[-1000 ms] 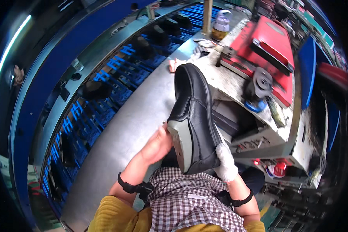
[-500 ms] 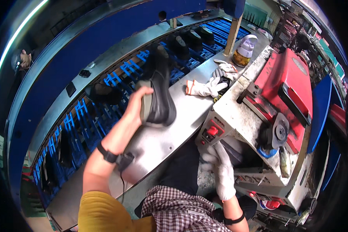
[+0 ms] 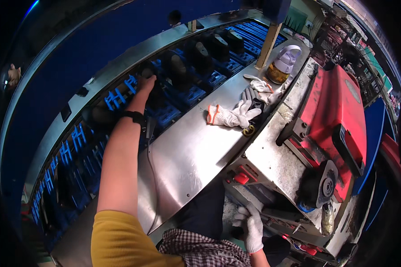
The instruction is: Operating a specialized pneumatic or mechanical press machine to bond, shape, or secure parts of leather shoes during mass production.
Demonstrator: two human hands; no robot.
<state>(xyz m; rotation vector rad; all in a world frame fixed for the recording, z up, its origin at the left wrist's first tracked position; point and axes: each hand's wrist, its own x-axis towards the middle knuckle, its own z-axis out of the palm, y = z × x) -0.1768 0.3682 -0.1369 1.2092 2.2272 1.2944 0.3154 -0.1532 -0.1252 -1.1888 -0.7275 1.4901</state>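
Observation:
At the blue-lit rack, my bare left hand is curled at a black shoe; the dark rack hides most of that shoe and some of my fingers. Other black shoes stand in a row to its right. Low on the right, my right hand wears a white knit glove and holds nothing. Its fingers are apart, below the front of the red-topped machine.
Between the rack and the machine runs a metal ledge. White gloves and a lidded bottle with amber contents lie or stand on it. A post rises behind. A phone-like black slab rests on the far ledge.
My left hand has carried the black shoe from above the metal ledge up and left to the rack. My gloved right hand has moved lower, away from the machine's red switch.

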